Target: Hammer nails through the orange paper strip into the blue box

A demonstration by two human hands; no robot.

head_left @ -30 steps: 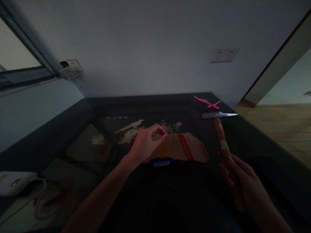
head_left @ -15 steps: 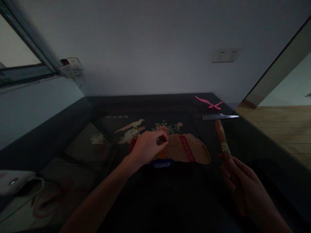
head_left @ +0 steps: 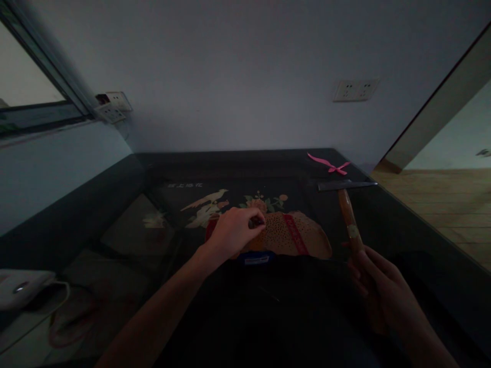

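Note:
My right hand (head_left: 378, 278) is wrapped round the wooden handle of a hammer (head_left: 348, 217). The hammer's long, pointed metal head is raised over the right side of the dark table. My left hand (head_left: 240, 229) is bent into a pinch above a flat beige piece with dark dots (head_left: 276, 237), crossed by red bands with lettering. Whatever sits between its fingertips is too dark and small to make out. Just below the fingers lies a blue item with a pale label (head_left: 257, 259), beside something orange partly hidden by the hand.
A pink ribbon (head_left: 333, 167) lies at the table's far right corner. The dark table (head_left: 238, 166) bears a bird and flower picture. At lower left is a white device (head_left: 23, 286) with a cable. Wall sockets (head_left: 356, 90) are behind.
The hammer has shifted very slightly to the left and its head has rolled a little. My left hand keeps the same pinch in nearly the same place.

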